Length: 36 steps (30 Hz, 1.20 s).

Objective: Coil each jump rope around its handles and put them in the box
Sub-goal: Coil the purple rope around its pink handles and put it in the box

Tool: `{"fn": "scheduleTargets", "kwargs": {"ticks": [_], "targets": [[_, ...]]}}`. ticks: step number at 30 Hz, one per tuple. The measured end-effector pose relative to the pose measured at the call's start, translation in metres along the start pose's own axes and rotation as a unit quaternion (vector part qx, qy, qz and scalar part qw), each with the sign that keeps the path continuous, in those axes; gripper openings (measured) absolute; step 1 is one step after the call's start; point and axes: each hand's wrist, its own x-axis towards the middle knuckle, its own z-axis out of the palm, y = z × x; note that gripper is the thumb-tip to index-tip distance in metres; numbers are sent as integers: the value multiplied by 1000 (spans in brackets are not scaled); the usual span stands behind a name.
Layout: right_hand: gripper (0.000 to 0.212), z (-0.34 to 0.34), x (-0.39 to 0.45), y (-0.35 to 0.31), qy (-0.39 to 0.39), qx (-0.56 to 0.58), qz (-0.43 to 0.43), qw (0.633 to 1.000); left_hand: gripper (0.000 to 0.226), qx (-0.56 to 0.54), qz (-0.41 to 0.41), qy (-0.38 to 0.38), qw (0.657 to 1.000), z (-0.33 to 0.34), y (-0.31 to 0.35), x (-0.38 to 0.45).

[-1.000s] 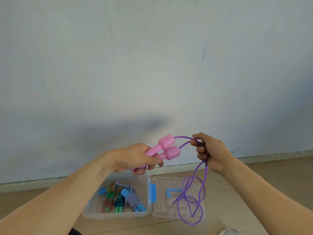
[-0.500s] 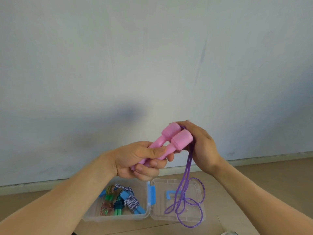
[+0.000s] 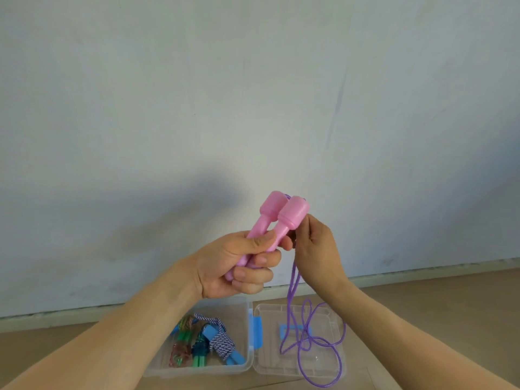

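Coiling of the purple rope (image 3: 292, 288) around the pink handles (image 3: 277, 220) is the step in hand, and I judge it is only at the start, because most of the rope hangs free. The left hand (image 3: 239, 266) has its grip clamped on the lower part of both handles, which stand side by side and tilt up to the right, above the box (image 3: 197, 370). The right hand (image 3: 318, 249) is just beside the handles, on their right, and its fingers (image 3: 305, 225) pinch the rope close under the thick handle heads. From there the rope falls down and its loose loops lie on the lid (image 3: 332, 319), to the right of the box.

The next move, I think, calls for the right hand to lead the rope around both handles, turn after turn, with light pull so the turns stay tight, while the left hand keeps the handles together.

The clear box stands open on the floor (image 3: 450, 305). Inside it lie other ropes already coiled: one blue and white with blue handles (image 3: 222, 343), and one or two greenish, which I cannot tell apart clearly.
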Motion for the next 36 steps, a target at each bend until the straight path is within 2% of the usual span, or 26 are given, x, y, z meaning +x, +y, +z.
{"fn": "scheduleTargets", "kwargs": {"ticks": [2,4,5,7,9,12,14,16,18,20,21,23,25,28,29,31,34,35,36], "targets": [[39,-4,2,-1,18,9,-14,1000,25,-18,-15,-30,999,3,1,-1],[26,-9,3,-2,68,34,-58,995,23,-31,-22,-59,998,8,-1,0],[27,-11,3,-3,87,59,-77,991,23,-37,-19,-68,997,11,-3,1],[23,-11,1,-6,82,117,-95,985,22,-52,-1,-71,996,17,-5,4],[19,-6,-2,-8,49,140,-74,986,21,-45,20,-38,998,20,-3,5],[27,2,-2,-3,-21,116,4,993,22,66,39,106,991,21,0,6],[28,4,-2,0,-71,66,60,993,22,201,47,216,954,19,-1,8],[31,4,-3,-1,-121,10,97,988,25,293,66,287,910,18,-4,11],[35,2,-3,-3,-151,1,122,981,29,355,78,324,873,18,-6,13],[30,-1,-2,-4,-186,-15,135,973,32,475,71,350,804,14,-6,15],[25,-2,-3,-4,-207,-54,132,968,31,530,61,360,765,9,-7,16],[18,-2,-4,-2,-244,-176,114,947,21,592,34,376,712,1,-12,17],[24,-2,-5,2,-241,-307,70,918,18,639,-4,381,668,-5,-17,20],[12,-3,-7,1,-203,-434,-23,877,18,702,-75,368,605,-5,-23,25],[15,-3,-8,0,-207,-463,-45,861,16,713,-103,359,593,-4,-24,26],[16,-2,-8,-1,-228,-469,-69,851,15,735,-162,329,570,0,-22,27],[7,-1,-7,-1,-245,-415,-96,871,22,764,-249,266,533,3,-16,27],[8,-2,-6,-2,-248,-420,-118,865,25,771,-275,242,521,3,-14,27],[20,-2,-5,-1,-251,-437,-143,852,26,775,-299,218,512,2,-14,26]]}}
